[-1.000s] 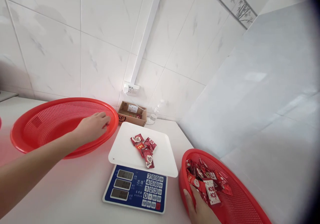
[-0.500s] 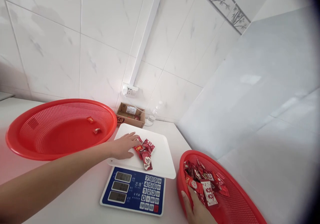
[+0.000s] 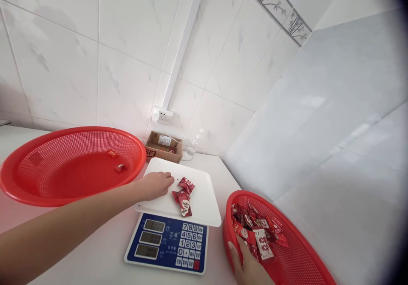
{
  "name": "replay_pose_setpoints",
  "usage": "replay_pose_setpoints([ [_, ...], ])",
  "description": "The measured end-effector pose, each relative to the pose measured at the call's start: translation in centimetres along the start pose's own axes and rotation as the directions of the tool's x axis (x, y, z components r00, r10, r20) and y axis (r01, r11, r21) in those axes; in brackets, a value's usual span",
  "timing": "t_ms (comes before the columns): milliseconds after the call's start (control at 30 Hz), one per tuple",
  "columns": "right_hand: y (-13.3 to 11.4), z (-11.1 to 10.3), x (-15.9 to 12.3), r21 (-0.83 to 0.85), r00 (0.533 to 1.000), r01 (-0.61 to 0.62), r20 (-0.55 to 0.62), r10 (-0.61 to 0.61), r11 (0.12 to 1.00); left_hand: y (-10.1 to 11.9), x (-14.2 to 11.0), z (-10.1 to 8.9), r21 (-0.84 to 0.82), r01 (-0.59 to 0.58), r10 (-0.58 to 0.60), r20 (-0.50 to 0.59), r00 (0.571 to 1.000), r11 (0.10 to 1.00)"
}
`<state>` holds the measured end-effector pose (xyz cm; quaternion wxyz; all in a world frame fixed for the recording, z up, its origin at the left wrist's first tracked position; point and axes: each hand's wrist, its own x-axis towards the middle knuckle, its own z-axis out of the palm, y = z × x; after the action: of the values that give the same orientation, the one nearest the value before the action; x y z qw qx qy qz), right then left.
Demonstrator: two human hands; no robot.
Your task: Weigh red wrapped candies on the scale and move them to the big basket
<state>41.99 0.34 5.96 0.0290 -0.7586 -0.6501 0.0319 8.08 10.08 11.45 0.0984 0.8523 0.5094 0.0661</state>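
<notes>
My left hand (image 3: 155, 184) rests on the white tray (image 3: 207, 196) of a blue-faced scale (image 3: 168, 240). Its fingers are pinched together with a bit of red wrapper showing at the tips. Several red wrapped candies (image 3: 183, 198) lie on the tray just right of those fingertips. My right hand (image 3: 247, 266) sits at the near rim of the right red mesh basket (image 3: 298, 263), thumb along the rim and fingers inside among a heap of candies (image 3: 258, 234). The big left red basket (image 3: 19, 193) holds two candies (image 3: 120, 167).
A small cardboard box (image 3: 164, 145) and a clear plastic bottle (image 3: 194, 145) stand against the tiled wall behind the scale. A wall socket (image 3: 162, 115) sits above them. A white panel wall closes in the right side behind the right basket.
My left hand left the left basket, where two candies now lie, came to the scale tray and closed on a candy from the pile. My right hand stayed in the right basket.
</notes>
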Motion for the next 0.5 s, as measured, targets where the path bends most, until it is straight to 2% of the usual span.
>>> replay_pose_setpoints([
  [233,0.2,0.0,-0.2,0.012,0.998,0.051,-0.024,-0.051,0.999,-1.5,-1.0,0.8,0.099,0.028,-0.027,-0.020,0.999,0.995],
  [500,-0.4,0.0,-0.7,-0.013,0.996,0.046,-0.073,-0.047,0.999,-1.3,-1.8,-0.2,0.032,0.079,-0.076,-0.101,0.992,0.996],
])
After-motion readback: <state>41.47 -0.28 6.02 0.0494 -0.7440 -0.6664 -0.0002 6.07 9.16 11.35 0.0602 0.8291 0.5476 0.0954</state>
